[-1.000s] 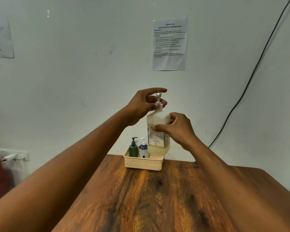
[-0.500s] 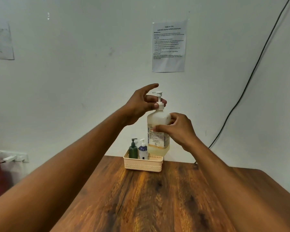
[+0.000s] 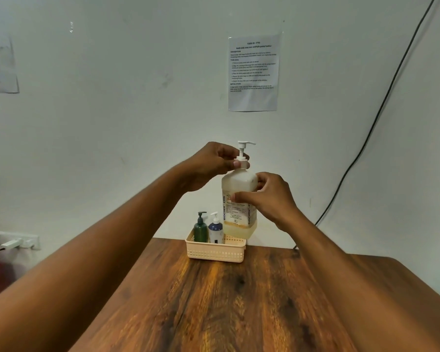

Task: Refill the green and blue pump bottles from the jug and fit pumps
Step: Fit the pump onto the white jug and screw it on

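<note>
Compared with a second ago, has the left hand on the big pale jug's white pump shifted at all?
Yes. The left hand has curled its fingers around the white pump collar of the pale jug; against the wall notice, it stayed roughly in place.

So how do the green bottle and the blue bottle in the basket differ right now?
The green bottle is dark green with a dark pump; the blue bottle is navy with a white pump. The green bottle stands left of the blue one and looks slightly taller. Both stand upright in the cream basket, pumps fitted, untouched by either hand.
</note>
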